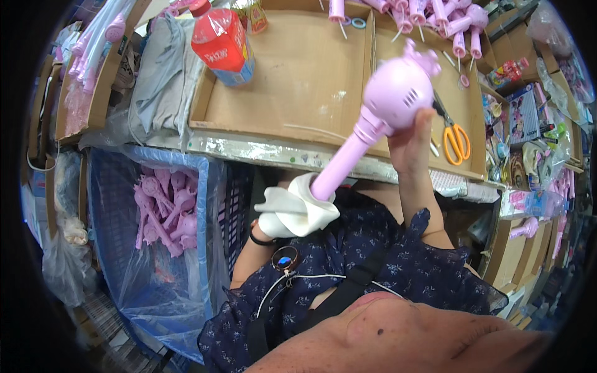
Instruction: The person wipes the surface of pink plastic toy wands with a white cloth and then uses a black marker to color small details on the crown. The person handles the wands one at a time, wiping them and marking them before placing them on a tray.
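A pink plastic wand toy (pixel 399 93), with a round slotted head and a crown-like top, is held slanting over the lap and the table's near edge. My right hand (pixel 410 144) is bare and holds the round head from below and the right. White fabric or a loose white glove covers my left hand (pixel 289 214), which grips the lower end of the handle; its fingers are hidden in the folds. A dark band circles the left wrist. Orange-handled scissors (pixel 456 142) lie in the cardboard tray (pixel 289 65) just right of my right hand.
A red-labelled bottle (pixel 223 44) stands at the tray's left, beside grey cloth (pixel 161 79). More pink wand parts (pixel 419 14) fill the tray's far right. At lower left, a plastic-lined blue crate (pixel 149 154) holds several pink wands (pixel 168 205). Small goods crowd a box (pixel 506 135) at right.
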`<state>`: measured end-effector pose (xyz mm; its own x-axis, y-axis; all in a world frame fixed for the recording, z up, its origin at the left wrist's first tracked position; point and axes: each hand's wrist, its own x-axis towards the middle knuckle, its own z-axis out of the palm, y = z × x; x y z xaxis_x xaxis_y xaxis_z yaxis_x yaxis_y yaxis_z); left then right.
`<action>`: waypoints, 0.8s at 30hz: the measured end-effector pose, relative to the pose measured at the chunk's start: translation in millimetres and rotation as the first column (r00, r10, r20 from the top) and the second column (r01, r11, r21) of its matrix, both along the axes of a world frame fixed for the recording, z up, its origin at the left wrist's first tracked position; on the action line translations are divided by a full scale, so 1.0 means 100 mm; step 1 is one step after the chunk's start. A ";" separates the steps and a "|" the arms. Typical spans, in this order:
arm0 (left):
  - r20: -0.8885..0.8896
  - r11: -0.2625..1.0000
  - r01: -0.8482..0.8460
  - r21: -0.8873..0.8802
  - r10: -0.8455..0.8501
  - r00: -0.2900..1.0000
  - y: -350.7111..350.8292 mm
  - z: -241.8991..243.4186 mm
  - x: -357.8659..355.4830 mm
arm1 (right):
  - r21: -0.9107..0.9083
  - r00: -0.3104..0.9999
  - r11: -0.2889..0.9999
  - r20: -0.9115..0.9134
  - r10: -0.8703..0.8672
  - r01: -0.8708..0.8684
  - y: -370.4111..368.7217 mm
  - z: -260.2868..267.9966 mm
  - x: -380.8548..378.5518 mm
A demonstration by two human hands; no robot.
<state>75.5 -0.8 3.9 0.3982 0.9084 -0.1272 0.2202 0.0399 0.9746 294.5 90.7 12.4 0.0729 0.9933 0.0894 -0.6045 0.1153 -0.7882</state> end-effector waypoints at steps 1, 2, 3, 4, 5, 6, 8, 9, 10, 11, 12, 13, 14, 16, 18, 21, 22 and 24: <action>0.090 0.999 -0.016 -0.050 0.020 0.996 0.01 -0.06 -0.03 | 0.019 0.999 0.999 -0.030 0.032 -0.032 0.00 0.02 -0.05; 0.093 0.991 -0.034 -0.129 0.046 0.995 -0.01 -0.11 -0.05 | -0.039 0.997 0.998 0.045 0.060 -0.058 -0.01 0.03 -0.08; 0.023 0.968 -0.118 -0.221 0.127 0.992 0.00 -0.15 -0.07 | -0.012 0.995 0.995 0.026 0.096 -0.096 -0.04 0.02 -0.13; 0.123 0.944 -0.146 -0.296 0.189 0.974 -0.02 -0.18 -0.10 | -0.030 0.986 0.988 0.062 0.152 -0.150 -0.07 0.02 -0.14; 0.214 0.894 -0.170 -0.414 0.277 0.937 -0.03 -0.20 -0.13 | -0.018 0.970 0.974 0.084 0.228 -0.227 -0.11 0.00 -0.15; 0.100 0.893 -0.297 -0.339 0.348 0.932 -0.04 -0.21 -0.16 | -0.114 0.953 0.954 0.087 0.289 -0.279 -0.15 -0.01 -0.14; 0.199 0.862 -0.343 -0.372 0.436 0.878 -0.06 -0.22 -0.20 | -0.163 0.930 0.927 0.097 0.355 -0.337 -0.23 -0.07 -0.13; 0.202 0.859 -0.379 -0.344 0.462 0.864 -0.07 -0.23 -0.21 | -0.162 0.917 0.920 0.126 0.378 -0.357 -0.26 -0.09 -0.12; 0.205 0.854 -0.414 -0.315 0.487 0.849 -0.07 -0.24 -0.23 | -0.187 0.907 0.910 0.140 0.397 -0.370 -0.29 -0.13 -0.11; 0.326 0.822 -0.462 -0.334 0.560 0.761 -0.09 -0.26 -0.23 | -0.205 0.897 0.902 0.157 0.412 -0.379 -0.33 -0.17 -0.10; 0.217 0.787 -0.520 -0.332 0.600 0.770 -0.08 -0.29 -0.23 | -0.224 0.890 0.898 0.176 0.420 -0.379 -0.38 -0.21 -0.09; 0.137 0.759 -0.582 -0.292 0.635 0.760 -0.08 -0.31 -0.22 | -0.218 0.875 0.883 0.169 0.454 -0.415 -0.44 -0.27 -0.09; 0.028 0.777 -0.599 -0.196 0.615 0.788 -0.07 -0.35 -0.20 | -0.213 0.862 0.870 0.163 0.480 -0.444 -0.52 -0.33 -0.09; -0.209 0.809 -0.587 -0.040 0.568 0.796 -0.07 -0.39 -0.18 | -0.229 0.778 0.794 0.176 0.603 -0.564 -0.68 -0.49 -0.08; -0.015 0.847 -0.510 -0.148 0.514 0.858 -0.08 -0.41 -0.19 | -0.439 0.592 0.689 0.356 0.723 -0.577 -0.89 -0.66 -0.07; 0.164 0.833 -0.498 -0.238 0.540 0.825 -0.08 -0.40 -0.21 | -0.458 0.025 0.746 0.845 0.535 -0.484 -1.07 -0.90 0.08; 0.302 0.809 -0.441 -0.389 0.564 0.768 -0.07 -0.40 -0.23 | -0.483 -0.016 0.683 0.822 0.569 -0.548 -1.14 -0.93 0.18; 0.330 0.894 -0.352 -0.278 0.433 0.839 -0.04 -0.42 -0.23 | -0.593 -0.127 0.582 0.753 0.645 -0.557 -1.27 -0.98 0.32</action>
